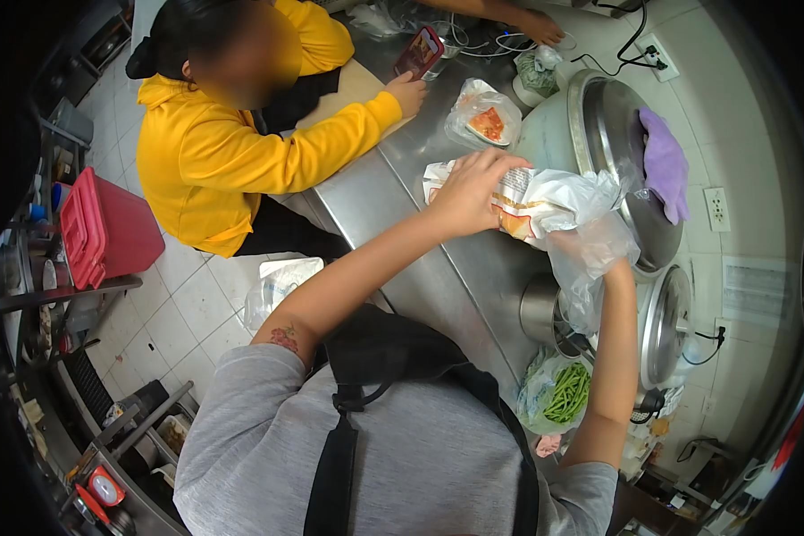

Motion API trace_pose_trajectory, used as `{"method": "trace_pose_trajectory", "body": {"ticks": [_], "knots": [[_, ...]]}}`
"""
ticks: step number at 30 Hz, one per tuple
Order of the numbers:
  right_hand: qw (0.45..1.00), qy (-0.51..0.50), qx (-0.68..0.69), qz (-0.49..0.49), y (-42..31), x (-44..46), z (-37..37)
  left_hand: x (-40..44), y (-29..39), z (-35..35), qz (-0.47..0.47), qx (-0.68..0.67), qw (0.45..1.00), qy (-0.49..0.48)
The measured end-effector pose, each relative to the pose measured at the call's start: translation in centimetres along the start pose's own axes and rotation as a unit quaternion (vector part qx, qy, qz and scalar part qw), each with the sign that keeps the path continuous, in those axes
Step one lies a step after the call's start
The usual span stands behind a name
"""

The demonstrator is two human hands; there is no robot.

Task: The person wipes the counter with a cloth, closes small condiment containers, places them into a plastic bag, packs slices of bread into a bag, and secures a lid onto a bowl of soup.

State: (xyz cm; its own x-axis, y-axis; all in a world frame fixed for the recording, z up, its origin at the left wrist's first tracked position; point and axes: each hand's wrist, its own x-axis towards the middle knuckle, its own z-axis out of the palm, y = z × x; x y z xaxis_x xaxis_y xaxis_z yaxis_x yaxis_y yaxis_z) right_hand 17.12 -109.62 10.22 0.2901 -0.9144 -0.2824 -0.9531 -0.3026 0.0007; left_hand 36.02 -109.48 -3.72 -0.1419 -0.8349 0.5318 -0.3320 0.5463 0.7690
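My left hand [473,192] is wrapped round a white printed package [520,198] with orange patches, above the steel counter [429,268]. A crumpled clear plastic bag [590,255] hangs at the package's right end. My right hand [609,259] is mostly hidden behind and inside this bag, so its fingers do not show clearly. Just beyond the package lies another clear bag [483,114] with something orange-red in it. Below my right hand stands a steel pot [540,308].
A person in a yellow top [232,161] sits at the left, holding a phone [419,54]. Large lidded pots [549,134] line the wall, one with a purple cloth [663,161]. Green beans [567,393] lie bagged near my right arm. Another person's hand [540,27] reaches in at the top.
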Motion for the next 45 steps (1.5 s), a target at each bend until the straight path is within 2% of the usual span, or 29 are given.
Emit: {"method": "trace_pose_trajectory", "body": {"ticks": [5, 11, 17, 22, 32, 37, 40, 43, 45], "knots": [[1.000, -0.012, -0.011, 0.003, -0.2, -0.1, 0.0, -0.1, 0.2, 0.0, 0.017, -0.025, 0.999, -0.012], [1.000, -0.008, 0.016, -0.025, 0.7, -0.1, 0.8, -0.3, 1.5, 0.0, -0.007, -0.023, 0.999, -0.025], [0.994, 0.009, 0.085, -0.061, 0.7, -0.3, 0.7, 0.0, 1.1, -0.1, 0.029, 0.009, 0.999, -0.025], [0.994, 0.021, 0.073, -0.074, 0.7, 0.0, 0.5, 0.2, 1.4, -0.6, -0.010, -0.027, 0.998, -0.062], [0.978, 0.142, 0.071, -0.137, -0.7, 0.8, 1.2, -0.6, -0.2, -0.8, 0.008, -0.012, 0.999, -0.050], [0.993, 0.094, -0.013, -0.071, -1.1, 1.0, 1.1, -0.3, 0.9, -1.5, -0.005, 0.003, 0.998, -0.055], [0.986, 0.101, 0.005, -0.131, 0.0, 0.8, 1.7, 0.2, 1.3, -2.5, 0.001, 0.007, 0.997, -0.073], [0.994, -0.095, -0.042, -0.025, -0.9, 1.1, 0.1, 0.5, 2.1, -4.0, 0.006, 0.020, 0.996, -0.090], [0.992, 0.003, 0.074, -0.097, 3.5, 1.3, 4.1, 0.5, 2.7, -4.5, 0.011, 0.038, 0.996, -0.076]]}}
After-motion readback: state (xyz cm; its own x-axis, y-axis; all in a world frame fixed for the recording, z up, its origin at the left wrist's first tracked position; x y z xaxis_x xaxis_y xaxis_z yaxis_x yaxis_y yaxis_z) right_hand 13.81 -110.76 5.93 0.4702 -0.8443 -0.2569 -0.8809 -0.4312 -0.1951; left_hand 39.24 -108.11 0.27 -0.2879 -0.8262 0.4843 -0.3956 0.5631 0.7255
